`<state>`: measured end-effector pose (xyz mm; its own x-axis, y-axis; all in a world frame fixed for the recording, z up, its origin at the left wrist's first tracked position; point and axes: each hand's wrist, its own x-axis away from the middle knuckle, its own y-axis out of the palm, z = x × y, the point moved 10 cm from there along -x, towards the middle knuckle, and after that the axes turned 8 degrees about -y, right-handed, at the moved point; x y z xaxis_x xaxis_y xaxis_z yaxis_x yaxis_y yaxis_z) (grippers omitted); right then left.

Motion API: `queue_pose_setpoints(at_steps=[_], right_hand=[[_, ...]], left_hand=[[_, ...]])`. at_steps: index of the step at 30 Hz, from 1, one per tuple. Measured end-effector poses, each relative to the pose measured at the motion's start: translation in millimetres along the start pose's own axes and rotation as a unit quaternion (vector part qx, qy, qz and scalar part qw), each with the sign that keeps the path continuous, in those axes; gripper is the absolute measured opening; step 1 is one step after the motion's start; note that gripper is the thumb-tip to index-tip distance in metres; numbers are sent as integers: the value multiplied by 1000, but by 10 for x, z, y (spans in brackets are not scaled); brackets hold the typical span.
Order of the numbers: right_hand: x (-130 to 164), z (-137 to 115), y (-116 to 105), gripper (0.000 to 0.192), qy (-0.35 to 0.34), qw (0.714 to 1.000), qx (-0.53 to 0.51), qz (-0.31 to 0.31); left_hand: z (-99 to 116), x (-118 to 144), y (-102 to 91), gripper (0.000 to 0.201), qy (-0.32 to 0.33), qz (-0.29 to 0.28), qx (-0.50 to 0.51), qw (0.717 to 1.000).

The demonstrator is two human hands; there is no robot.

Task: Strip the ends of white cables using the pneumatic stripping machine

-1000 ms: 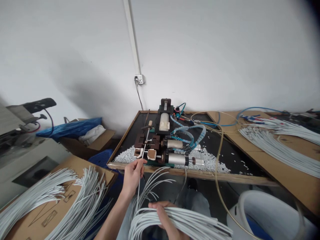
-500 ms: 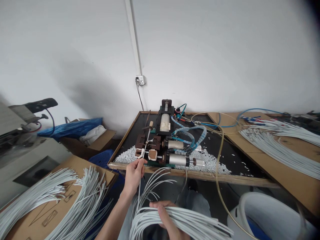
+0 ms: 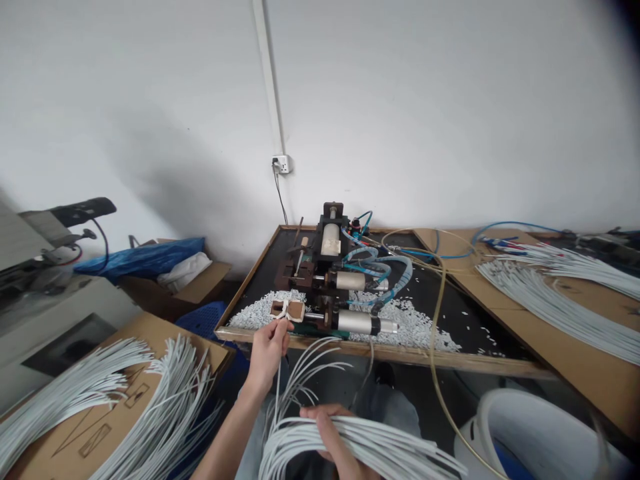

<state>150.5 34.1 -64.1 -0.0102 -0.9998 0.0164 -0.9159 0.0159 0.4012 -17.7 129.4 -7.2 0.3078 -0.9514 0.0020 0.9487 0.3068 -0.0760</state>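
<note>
My left hand point(image 3: 270, 347) pinches a single white cable point(image 3: 278, 393) right in front of the padded clamp point(image 3: 296, 311) of a pneumatic machine point(image 3: 331, 240). The clamp's two pads are together with the cable between them. Behind it, the brown jaws point(image 3: 296, 273) of the machine are closed. My right hand point(image 3: 336, 433) is wrapped round a thick bundle of white cables point(image 3: 395, 437) close to my lap. The bundle's curved ends fan out between my two hands. The fingers under the bundle are partly hidden.
Cut white bits point(image 3: 407, 327) litter the black tray point(image 3: 475, 353). Cable bundles lie on cardboard at left point(image 3: 165, 393) and right point(image 3: 565, 300). A white bucket point(image 3: 530, 407) stands at lower right, with a yellow hose point(image 3: 434, 347) hanging beside it. Another machine point(image 3: 60, 293) is far left.
The padded clamp has closed leftward onto the cable, and the brown jaws behind have come together. The blue hoses have shifted. Both my hands stay nearly where they were.
</note>
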Motion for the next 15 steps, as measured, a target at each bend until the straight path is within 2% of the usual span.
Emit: queue_pose_setpoints(at_steps=[5,9,12,15], right_hand=[[76,-93,32,51,16,999,21,-23],[147,-93,104,50,42,999,9,-28],[169,-114,156,46,56,998,8,-30],[173,-190,222,45,48,997,24,-51]], left_hand=[[-52,41,-21,38,-13,-8,19,1000],[-108,242,-175,42,-26,14,39,999],[79,460,-239,42,6,0,-30,1000],[420,695,-60,33,85,-88,-180,976]])
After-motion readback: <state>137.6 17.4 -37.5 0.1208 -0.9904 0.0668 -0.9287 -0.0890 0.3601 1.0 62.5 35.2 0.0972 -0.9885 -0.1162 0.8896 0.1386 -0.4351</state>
